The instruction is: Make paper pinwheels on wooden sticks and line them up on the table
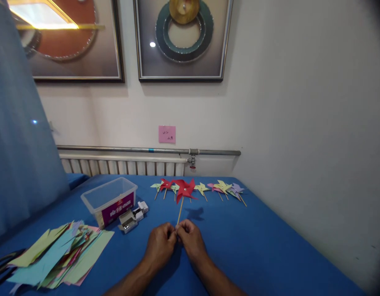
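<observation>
A red paper pinwheel (pixel 185 189) on a thin wooden stick (pixel 180 211) stands nearly upright above the blue table. Both hands meet at the lower end of its stick. My left hand (pixel 161 241) is closed, fingertips pinching the stick from the left. Touching it from the right, my right hand (pixel 191 239) is closed on the same stick end. The stick's very bottom is hidden by the fingers. Behind it lies a row of finished-looking pinwheels, among them another red one (pixel 165 184), a yellow one (pixel 222 186) and a purple one (pixel 237 188).
A clear plastic box (pixel 110 199) with a purple label stands at the left, beside small open cardboard boxes (pixel 128 221). Nearer lies a pile of coloured paper pieces (pixel 59 255), with black-handled scissors (pixel 5 263) at the edge. A radiator (pixel 125 166) and wall bound the table's (pixel 254 255) far side.
</observation>
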